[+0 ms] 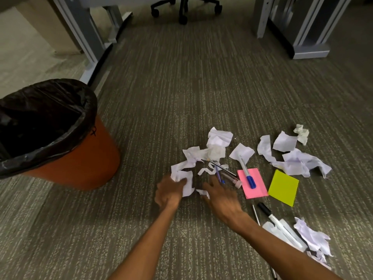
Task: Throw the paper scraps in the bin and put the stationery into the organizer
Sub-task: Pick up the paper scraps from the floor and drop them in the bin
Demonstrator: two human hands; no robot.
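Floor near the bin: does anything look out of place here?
Yes. Crumpled paper scraps lie scattered on the carpet, mixed with pens and sticky notes, instead of inside the bin.

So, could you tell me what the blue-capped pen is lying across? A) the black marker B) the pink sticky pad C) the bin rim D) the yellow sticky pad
B: the blue-capped pen has its capped end on the pink pad; the yellow pad beside it is bare.
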